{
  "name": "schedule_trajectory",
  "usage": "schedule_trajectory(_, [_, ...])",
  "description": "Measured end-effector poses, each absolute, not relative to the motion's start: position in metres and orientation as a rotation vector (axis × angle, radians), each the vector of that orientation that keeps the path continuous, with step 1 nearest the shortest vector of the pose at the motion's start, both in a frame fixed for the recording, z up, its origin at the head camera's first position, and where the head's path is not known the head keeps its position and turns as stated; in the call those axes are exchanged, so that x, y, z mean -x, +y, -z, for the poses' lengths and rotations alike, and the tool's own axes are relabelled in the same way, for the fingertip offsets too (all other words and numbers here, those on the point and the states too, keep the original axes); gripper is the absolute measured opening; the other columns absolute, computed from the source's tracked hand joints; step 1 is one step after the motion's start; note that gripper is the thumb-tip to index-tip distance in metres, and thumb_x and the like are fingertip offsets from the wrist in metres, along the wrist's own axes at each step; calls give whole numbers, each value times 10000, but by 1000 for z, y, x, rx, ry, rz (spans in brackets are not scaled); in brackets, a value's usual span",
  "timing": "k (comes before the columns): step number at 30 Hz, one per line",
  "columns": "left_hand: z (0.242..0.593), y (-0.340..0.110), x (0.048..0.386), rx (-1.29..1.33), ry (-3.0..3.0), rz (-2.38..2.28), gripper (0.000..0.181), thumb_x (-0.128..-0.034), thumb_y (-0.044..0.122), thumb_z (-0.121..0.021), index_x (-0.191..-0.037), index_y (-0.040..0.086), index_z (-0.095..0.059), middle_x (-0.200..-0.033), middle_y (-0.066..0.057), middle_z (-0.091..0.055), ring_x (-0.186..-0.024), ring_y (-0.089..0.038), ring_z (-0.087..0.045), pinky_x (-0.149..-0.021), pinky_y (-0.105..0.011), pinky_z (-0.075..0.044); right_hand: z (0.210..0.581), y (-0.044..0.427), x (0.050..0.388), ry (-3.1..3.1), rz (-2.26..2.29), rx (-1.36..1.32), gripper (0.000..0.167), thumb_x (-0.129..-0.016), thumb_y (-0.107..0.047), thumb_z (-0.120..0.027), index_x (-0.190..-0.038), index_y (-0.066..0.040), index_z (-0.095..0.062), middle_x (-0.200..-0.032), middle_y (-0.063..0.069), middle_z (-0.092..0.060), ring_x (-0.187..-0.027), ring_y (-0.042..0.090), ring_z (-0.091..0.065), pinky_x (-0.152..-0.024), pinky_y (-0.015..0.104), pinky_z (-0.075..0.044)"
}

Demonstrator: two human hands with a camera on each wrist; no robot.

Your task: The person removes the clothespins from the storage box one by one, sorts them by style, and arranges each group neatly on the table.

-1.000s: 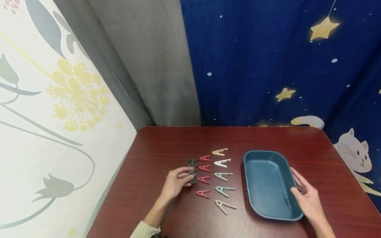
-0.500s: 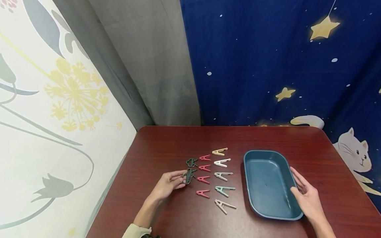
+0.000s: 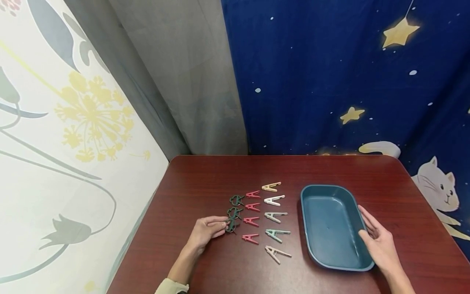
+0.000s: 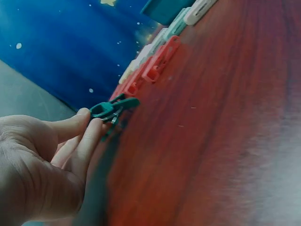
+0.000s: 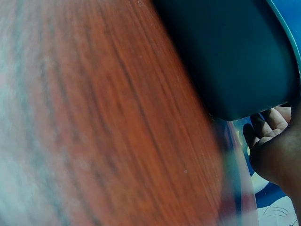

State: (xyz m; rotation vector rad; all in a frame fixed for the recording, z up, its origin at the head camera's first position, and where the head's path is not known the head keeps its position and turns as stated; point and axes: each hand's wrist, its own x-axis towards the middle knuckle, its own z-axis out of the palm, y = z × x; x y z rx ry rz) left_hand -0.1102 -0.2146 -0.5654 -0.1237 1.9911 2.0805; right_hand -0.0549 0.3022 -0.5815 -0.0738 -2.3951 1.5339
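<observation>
My left hand (image 3: 207,232) pinches a dark green spring clip (image 3: 231,226) low over the table. In the left wrist view, thumb and fingertips hold one end of this clip (image 4: 108,110) and its other end points away. Just beyond it lie two more green clips (image 3: 234,212), in line with it. To their right runs a column of several red clothespins (image 3: 250,239), then a column of several pale ones, among them a mint clothespin (image 3: 277,234). My right hand (image 3: 380,245) grips the right rim of a blue plastic basin (image 3: 332,232), thumb on the rim, other fingers along the outer wall.
The reddish-brown wooden table (image 3: 205,175) has a rounded far edge against a grey curtain (image 3: 191,81) and a dark blue curtain (image 3: 312,81). A floral-patterned white wall (image 3: 92,196) borders the left side. A yellow clothespin (image 3: 271,187) tops the pale column.
My left hand has shifted left and toward the near side with a green clip. A second green clip now shows separately on the table. The right hand and basin stay put.
</observation>
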Motion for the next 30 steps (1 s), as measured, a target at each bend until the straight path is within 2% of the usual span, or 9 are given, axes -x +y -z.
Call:
schedule_trajectory(5, [577,-215,107,193,2043,-2128,282,-942,-65,-755,-1201,-169,-709,-1081,-257,-766,-929,-184,-774,-811,-310,-629,582,302,55,-2388,-1541,63,635,-1009,80,-575,-1614,-42,-428,-1551,-147,-493,-1253,-203,-483,-931,9,-404])
schedule_trajectory(12, [581,-214,104,105,2264,-2043,223,-919,-40,-793,-1128,-114,-770,-1076,-262,-766,-890,-175,-775,-770,-306,-635,582,303,55,-2376,-1557,39,635,-1008,97,-569,-1613,-25,-420,-1549,-160,-493,-1263,-193,-487,-936,12,-406])
schedule_trajectory(18, [580,-213,103,94,2438,-1922,182,-896,41,-848,-1072,-4,-830,-1035,-180,-791,-895,-202,-779,-747,-285,-633,581,302,54,-2372,-1558,30,632,-1007,103,-567,-1610,-16,-422,-1540,-179,-495,-1262,-191,-492,-934,13,-409])
schedule_trajectory(30, [580,-212,102,93,2683,-1638,136,-892,164,-877,-1026,151,-863,-836,14,-803,-805,-94,-772,-666,-214,-586,581,302,54,-2396,-1539,63,632,-1016,71,-572,-1618,-46,-422,-1553,-152,-487,-1256,-205,-474,-929,7,-402])
